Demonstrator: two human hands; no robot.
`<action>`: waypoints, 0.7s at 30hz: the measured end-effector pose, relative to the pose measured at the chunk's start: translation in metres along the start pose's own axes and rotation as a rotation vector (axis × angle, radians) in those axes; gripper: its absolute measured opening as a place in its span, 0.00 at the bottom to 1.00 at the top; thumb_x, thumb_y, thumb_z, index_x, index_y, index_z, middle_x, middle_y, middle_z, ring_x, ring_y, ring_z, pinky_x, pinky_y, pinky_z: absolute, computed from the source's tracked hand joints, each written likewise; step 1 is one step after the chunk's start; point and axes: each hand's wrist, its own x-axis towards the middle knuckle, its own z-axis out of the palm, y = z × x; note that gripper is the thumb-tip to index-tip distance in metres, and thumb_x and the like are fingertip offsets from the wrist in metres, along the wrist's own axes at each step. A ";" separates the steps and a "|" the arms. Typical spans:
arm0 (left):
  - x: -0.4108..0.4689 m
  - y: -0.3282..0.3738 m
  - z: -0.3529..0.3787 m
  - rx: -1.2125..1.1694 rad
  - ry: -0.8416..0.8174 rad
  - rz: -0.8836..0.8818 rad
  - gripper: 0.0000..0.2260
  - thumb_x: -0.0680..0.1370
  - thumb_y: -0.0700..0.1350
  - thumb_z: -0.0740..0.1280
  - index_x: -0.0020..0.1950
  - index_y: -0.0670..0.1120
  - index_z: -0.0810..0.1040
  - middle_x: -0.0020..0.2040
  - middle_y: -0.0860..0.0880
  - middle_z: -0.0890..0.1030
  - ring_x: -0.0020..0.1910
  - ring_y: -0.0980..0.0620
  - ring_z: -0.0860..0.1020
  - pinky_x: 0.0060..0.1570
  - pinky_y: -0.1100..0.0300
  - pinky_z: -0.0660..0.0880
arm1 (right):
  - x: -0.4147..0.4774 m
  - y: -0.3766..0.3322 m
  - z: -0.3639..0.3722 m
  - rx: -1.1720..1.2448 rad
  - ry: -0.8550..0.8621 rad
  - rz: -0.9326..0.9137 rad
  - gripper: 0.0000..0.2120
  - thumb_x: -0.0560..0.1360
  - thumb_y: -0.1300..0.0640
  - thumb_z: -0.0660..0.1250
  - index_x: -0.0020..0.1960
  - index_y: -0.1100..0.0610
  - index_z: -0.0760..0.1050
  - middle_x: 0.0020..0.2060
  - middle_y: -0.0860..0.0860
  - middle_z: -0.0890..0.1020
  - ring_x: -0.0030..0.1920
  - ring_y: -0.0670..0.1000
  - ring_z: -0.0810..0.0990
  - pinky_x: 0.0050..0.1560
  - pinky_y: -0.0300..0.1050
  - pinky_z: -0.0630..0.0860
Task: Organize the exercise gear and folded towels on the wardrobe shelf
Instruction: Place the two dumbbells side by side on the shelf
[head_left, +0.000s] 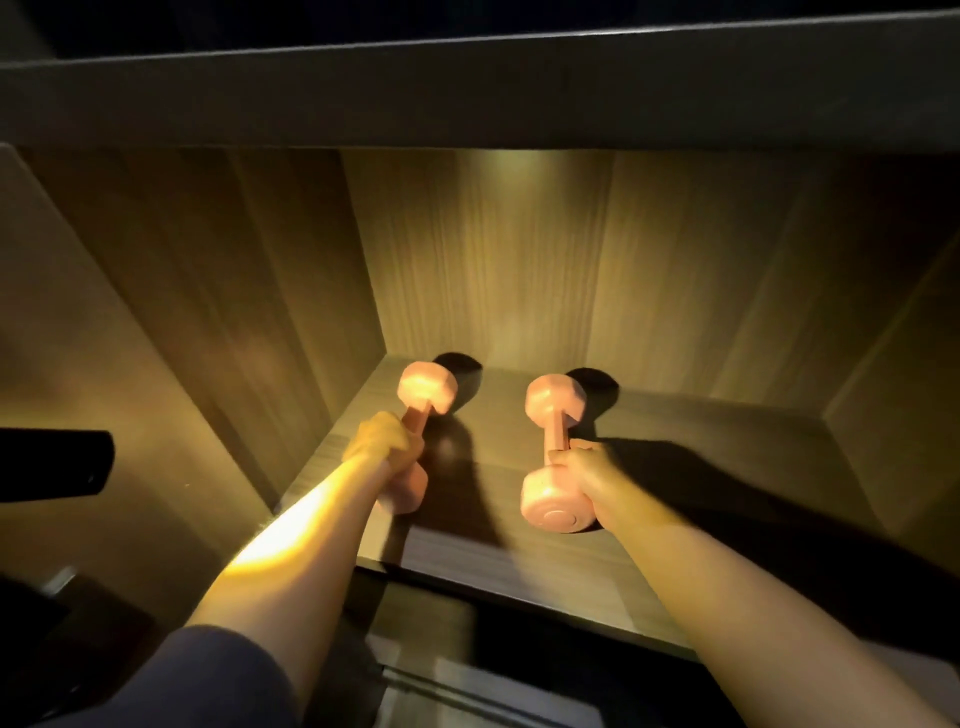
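Note:
Two pink dumbbells lie on the wooden wardrobe shelf, pointing front to back. My left hand grips the handle of the left dumbbell near the left side wall. My right hand grips the handle of the right dumbbell, whose near end rests close to the shelf's front edge. The two weights lie roughly parallel, about a hand's width apart. No towels are in view.
The shelf compartment has a wooden back wall, a left side panel and a right side panel. An upper shelf board runs overhead. A dark object juts in at the left. Dim shapes lie below the shelf.

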 end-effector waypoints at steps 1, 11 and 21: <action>0.003 -0.002 0.000 0.010 0.016 0.005 0.17 0.77 0.54 0.65 0.59 0.43 0.76 0.44 0.48 0.75 0.47 0.44 0.77 0.46 0.54 0.71 | 0.001 -0.003 0.007 0.004 -0.008 0.002 0.09 0.77 0.59 0.68 0.56 0.57 0.78 0.48 0.56 0.80 0.53 0.59 0.80 0.57 0.53 0.76; -0.019 -0.003 0.000 0.037 0.105 -0.010 0.19 0.78 0.59 0.62 0.60 0.47 0.76 0.45 0.49 0.76 0.47 0.46 0.77 0.46 0.53 0.72 | -0.014 -0.013 0.033 -0.133 -0.116 -0.101 0.24 0.79 0.49 0.65 0.74 0.53 0.67 0.57 0.53 0.75 0.59 0.57 0.75 0.56 0.50 0.70; -0.081 -0.032 0.036 -0.407 0.322 0.164 0.25 0.76 0.54 0.69 0.71 0.51 0.67 0.62 0.47 0.67 0.60 0.45 0.73 0.60 0.46 0.75 | -0.033 0.021 0.015 -0.417 -0.247 -0.520 0.22 0.71 0.56 0.76 0.61 0.43 0.72 0.57 0.41 0.76 0.62 0.45 0.76 0.66 0.50 0.73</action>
